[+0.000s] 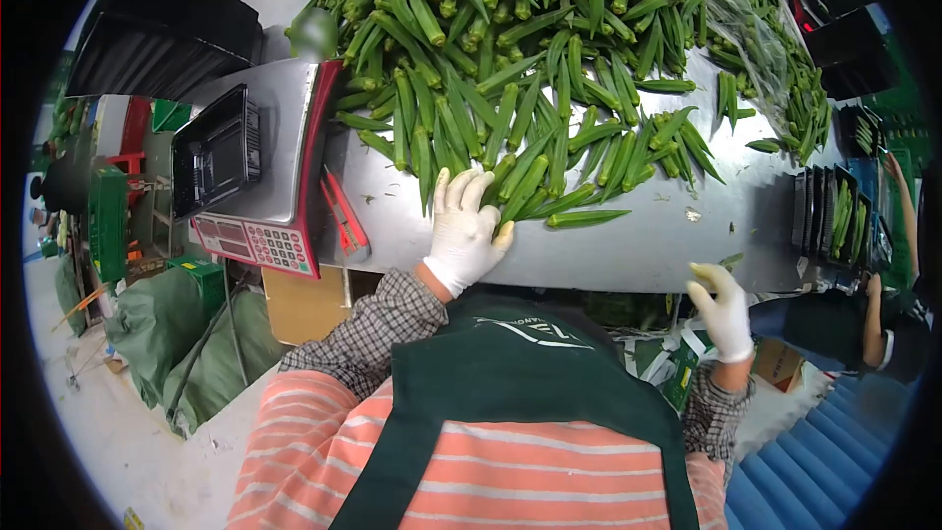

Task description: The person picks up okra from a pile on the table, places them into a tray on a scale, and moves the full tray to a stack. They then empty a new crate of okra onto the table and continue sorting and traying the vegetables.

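Note:
My left hand (463,236), in a white glove, lies at the near edge of a large heap of green okra (510,113). Its fingers are slightly spread and touch the nearest pods, with none clearly gripped. My right hand (724,314), also gloved, hangs beyond the table's near edge to the right. Its fingers are curved and apart, and nothing shows in them. Between the hands, a few loose okra pods lie on the metal table (628,255).
At left stands a red-edged scale (285,167) with a black tray (216,152) on it. A red box cutter (343,216) lies beside it. Stacked black trays (167,25) stand far left. Trays of okra (846,221) stand at right, near another person's arm (873,319).

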The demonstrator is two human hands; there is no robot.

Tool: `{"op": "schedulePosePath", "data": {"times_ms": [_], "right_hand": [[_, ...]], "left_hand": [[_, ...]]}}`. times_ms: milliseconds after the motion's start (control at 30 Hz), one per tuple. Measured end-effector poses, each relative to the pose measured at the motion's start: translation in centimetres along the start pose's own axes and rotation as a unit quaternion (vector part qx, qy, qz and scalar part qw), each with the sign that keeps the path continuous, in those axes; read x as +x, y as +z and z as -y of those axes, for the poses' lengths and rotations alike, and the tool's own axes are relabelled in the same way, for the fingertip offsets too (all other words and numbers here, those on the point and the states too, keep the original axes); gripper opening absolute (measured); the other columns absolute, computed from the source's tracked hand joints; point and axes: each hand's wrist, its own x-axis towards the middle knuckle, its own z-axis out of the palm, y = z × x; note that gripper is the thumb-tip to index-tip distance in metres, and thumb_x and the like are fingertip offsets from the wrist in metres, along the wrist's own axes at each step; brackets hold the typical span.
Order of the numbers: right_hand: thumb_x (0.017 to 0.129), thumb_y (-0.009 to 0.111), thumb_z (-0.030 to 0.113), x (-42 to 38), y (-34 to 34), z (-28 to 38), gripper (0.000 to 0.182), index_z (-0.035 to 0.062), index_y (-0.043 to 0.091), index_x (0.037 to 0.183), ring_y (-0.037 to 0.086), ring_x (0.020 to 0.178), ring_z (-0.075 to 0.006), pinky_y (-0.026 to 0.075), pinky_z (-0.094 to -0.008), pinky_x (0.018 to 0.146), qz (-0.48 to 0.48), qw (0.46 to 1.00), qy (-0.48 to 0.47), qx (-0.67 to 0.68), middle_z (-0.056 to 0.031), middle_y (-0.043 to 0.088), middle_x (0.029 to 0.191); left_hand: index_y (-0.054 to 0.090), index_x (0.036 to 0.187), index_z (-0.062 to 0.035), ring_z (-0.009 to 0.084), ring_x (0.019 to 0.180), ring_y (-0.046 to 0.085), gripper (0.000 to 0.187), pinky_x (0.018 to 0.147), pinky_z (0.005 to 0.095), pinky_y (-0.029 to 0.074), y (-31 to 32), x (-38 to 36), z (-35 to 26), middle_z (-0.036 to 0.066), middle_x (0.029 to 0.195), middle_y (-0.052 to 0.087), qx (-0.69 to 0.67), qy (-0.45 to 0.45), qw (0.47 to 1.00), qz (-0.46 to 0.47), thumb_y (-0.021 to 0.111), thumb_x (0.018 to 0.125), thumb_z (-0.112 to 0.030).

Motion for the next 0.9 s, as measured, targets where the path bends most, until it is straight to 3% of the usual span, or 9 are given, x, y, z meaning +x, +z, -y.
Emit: {"op": "schedulePosePath", "data": {"times_ms": [67,200,300,367,533,600,667,733,900], "right_hand": [[0.084,0.062,0.007,2.2,4.8,2.6,0.029,-0.0022,0.059,0.112,0.061,0.09,-0.0155,0.048,-0.0275,0.081,0.085,0.988,-0.008,0.129,-0.0103,0.064,0.102],[0.089,0.058,0.016,5.1,11.8,9.1,0.036,-0.0024,0.053,0.119,0.06,0.082,-0.0137,0.048,-0.0246,0.071,0.22,0.85,0.053,0.476,-0.0093,0.063,0.104],[0.09,0.056,0.017,5.6,13.5,9.0,0.033,-0.0033,0.055,0.115,0.059,0.079,-0.0128,0.047,-0.0236,0.068,0.165,0.799,0.065,0.575,-0.0093,0.063,0.102],[0.089,0.056,0.018,4.0,10.3,8.6,0.032,-0.0044,0.056,0.112,0.057,0.075,-0.011,0.045,-0.022,0.067,0.121,0.884,0.075,0.445,-0.0092,0.064,0.097],[0.083,0.063,0.014,-3.8,3.4,-4.1,0.037,-0.0056,0.056,0.113,0.058,0.077,-0.0107,0.046,-0.0234,0.069,0.095,0.916,0.244,0.303,-0.0112,0.065,0.096],[0.08,0.066,0.012,-6.2,2.9,-6.4,0.044,-0.0068,0.053,0.117,0.06,0.083,-0.0129,0.048,-0.0263,0.074,0.037,0.962,0.265,0.059,-0.0143,0.064,0.1],[0.078,0.067,0.01,-7.4,3.9,-12.2,0.047,-0.0071,0.052,0.12,0.061,0.088,-0.0147,0.049,-0.0286,0.077,-0.087,0.975,0.148,-0.14,-0.0154,0.063,0.105],[0.079,0.066,0.008,-5.7,4.5,-10.8,0.044,-0.0051,0.054,0.12,0.06,0.083,-0.0143,0.048,-0.0273,0.077,-0.112,0.982,0.148,0.021,-0.014,0.063,0.106],[0.08,0.064,0.005,-0.8,5.6,-3.2,0.037,-0.0029,0.057,0.116,0.054,0.071,-0.0117,0.047,-0.025,0.07,-0.064,0.994,0.068,0.056,-0.0109,0.063,0.101]], "left_hand": [[0.057,0.068,-0.0095,0.0357,0.116,0.043,0.019,0.106,0.0553,0.021,-1.7,-0.1,-0.6,0.014,0.118,0.051,-0.041,0.0,0.999,-0.027,0.073,0.063,-0.017],[0.055,0.069,-0.0115,0.0345,0.116,0.044,0.021,0.106,0.0549,0.021,-3.6,0.1,-2.8,0.013,0.118,0.052,-0.121,0.054,0.991,-0.024,0.074,0.062,-0.016],[0.057,0.077,-0.0107,0.0349,0.117,0.043,0.028,0.106,0.0556,0.022,-2.5,0.0,-3.5,0.015,0.122,0.049,-0.174,0.103,0.979,0.028,0.076,0.068,-0.029],[0.058,0.084,-0.0092,0.0362,0.117,0.042,0.039,0.105,0.0565,0.023,-3.7,1.0,-2.7,0.017,0.123,0.047,-0.197,0.093,0.976,0.029,0.076,0.069,-0.041],[0.056,0.11,-0.0026,0.0349,0.119,0.043,0.04,0.102,0.0429,0.033,-5.8,2.8,5.9,0.02,0.127,0.047,-0.083,-0.172,0.971,-0.143,0.07,0.076,-0.018],[0.052,0.118,0.0016,0.0376,0.124,0.035,0.053,0.105,0.044,0.029,-4.1,3.2,10.1,0.023,0.13,0.042,-0.026,-0.228,0.966,-0.118,0.069,0.078,-0.028],[0.045,0.128,0.0019,0.0398,0.13,0.026,0.068,0.108,0.0469,0.022,-0.9,3.6,12.6,0.026,0.138,0.034,0.022,-0.277,0.956,-0.096,0.064,0.08,-0.041],[0.029,0.139,0.0032,0.0404,0.137,0.013,0.09,0.112,0.0477,0.012,0.2,4.5,11.0,0.027,0.145,0.022,0.074,-0.301,0.951,0.011,0.055,0.079,-0.059],[0.018,0.142,0.0047,0.0424,0.137,0.009,0.096,0.113,0.048,0.008,1.3,6.3,5.8,0.031,0.145,0.016,-0.068,-0.242,0.965,0.077,0.056,0.08,-0.058]]}}
